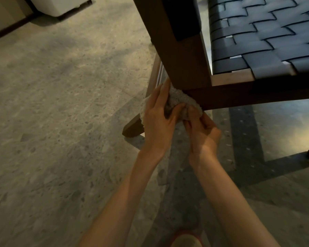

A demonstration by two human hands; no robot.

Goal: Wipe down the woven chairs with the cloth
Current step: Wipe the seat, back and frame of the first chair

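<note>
Speckled stone floor (61, 113) on every side of the hands. A white box-like unit (57, 6) stands far beyond and to the left of them, well apart. A blurred shoe tip (185, 240) lies below the forearms, nearest the wearer. Dark shadow bands cross the floor right of the right hand (202, 134). Chair: its broad brown upright (177, 56) rises from just above the hands, up and away, and covers the cloth's upper edge. The woven seat (266, 41), made of dark straps, lies up and right of the hands. The rail (257, 97) runs from the hands off to the right, near level. The leg (134, 127) slants down and left of the hands to the floor. Cloth (182, 100): pale, nubbly, bunched at the joint of upright, rail and leg, long axis crosswise, one end showing left of the left hand (157, 120). Left hand lies over the cloth, fingers pointing up along the wood, thumb pressed into the wad. Right hand is beneath, fingers curled, pinching the wad. The hands are close together.
</note>
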